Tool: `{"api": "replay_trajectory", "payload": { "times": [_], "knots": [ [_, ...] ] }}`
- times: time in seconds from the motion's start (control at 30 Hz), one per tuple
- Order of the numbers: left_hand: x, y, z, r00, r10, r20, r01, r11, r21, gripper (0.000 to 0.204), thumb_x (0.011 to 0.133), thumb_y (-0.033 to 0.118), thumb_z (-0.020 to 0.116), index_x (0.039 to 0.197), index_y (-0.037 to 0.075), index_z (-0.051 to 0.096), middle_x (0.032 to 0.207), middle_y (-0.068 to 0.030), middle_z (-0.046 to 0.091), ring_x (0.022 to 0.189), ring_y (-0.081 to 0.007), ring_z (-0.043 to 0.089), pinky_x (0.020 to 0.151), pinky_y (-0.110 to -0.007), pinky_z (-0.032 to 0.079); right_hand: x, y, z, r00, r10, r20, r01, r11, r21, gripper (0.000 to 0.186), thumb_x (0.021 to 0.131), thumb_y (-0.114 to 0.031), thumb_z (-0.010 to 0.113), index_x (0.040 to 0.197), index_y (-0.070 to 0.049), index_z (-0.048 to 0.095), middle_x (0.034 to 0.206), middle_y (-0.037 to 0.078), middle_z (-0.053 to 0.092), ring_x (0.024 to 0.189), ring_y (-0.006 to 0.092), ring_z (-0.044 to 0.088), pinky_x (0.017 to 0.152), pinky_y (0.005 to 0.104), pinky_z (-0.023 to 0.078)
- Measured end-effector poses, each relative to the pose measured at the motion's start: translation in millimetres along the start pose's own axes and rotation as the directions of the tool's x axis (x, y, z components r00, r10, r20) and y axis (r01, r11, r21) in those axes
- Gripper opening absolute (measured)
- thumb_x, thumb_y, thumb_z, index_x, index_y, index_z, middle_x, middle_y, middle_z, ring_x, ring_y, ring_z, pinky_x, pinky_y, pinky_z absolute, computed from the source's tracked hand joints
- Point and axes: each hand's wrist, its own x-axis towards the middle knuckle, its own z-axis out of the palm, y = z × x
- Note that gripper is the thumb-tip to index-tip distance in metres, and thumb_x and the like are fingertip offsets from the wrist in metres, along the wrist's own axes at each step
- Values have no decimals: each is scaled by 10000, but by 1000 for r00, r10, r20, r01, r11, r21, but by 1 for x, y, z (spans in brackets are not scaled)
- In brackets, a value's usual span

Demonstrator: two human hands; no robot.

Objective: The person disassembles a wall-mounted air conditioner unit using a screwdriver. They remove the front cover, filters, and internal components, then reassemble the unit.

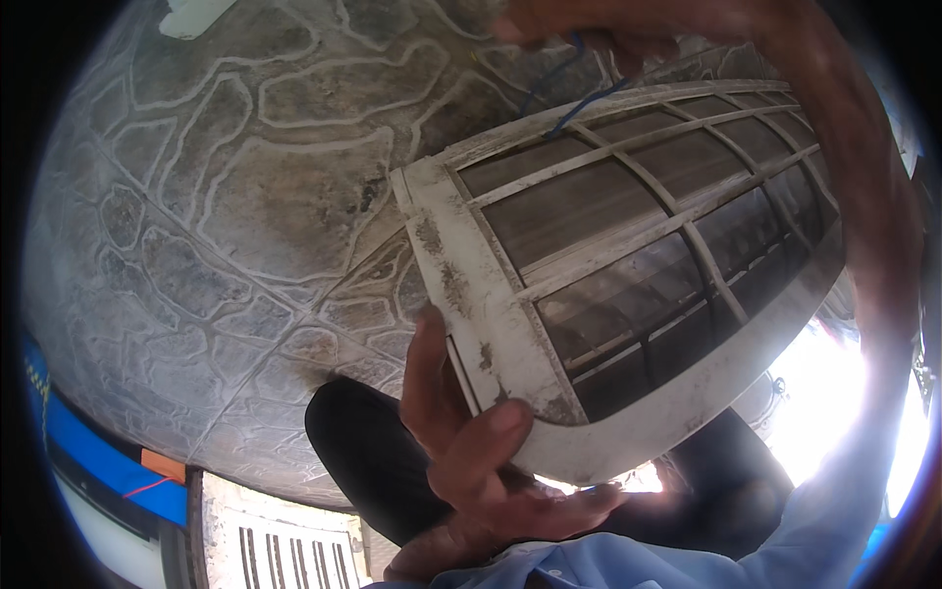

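Note:
A dirty off-white plastic panel [491, 393] with a gridded screen of dark mesh lies at a slant across the middle and right of the view. My left hand [461, 442] grips its lower left end, thumb and fingers around the rim. My right hand [599, 29] is raised beyond the panel's far edge, its fingers curled and blurred, partly cut off by the top of the picture. A thin blue wire [589, 99] runs between that hand's area and the panel; whether the fingers hold it, I cannot make out.
My legs in dark trousers [363, 452] are under the panel, on a patterned stone-like floor [265, 206]. At lower left are a blue strip [88, 442], an orange block [163, 464] and a white slotted piece [265, 520]. A white object [196, 15] lies at top left.

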Motion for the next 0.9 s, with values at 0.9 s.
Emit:
{"api": "replay_trajectory", "payload": {
  "times": [0.9],
  "knots": [
    [105,-39,-12,675,-263,690,345,938,20,151,850,107,657,932,-17,680,819,-136,625,727,-251,611,649,-380,471,-125,-6,64,936,123,-330,-127,992,11,395,704,-132,817,1062,16,737,932,113,687,682,145,599,567,283,455]
  ]
}}
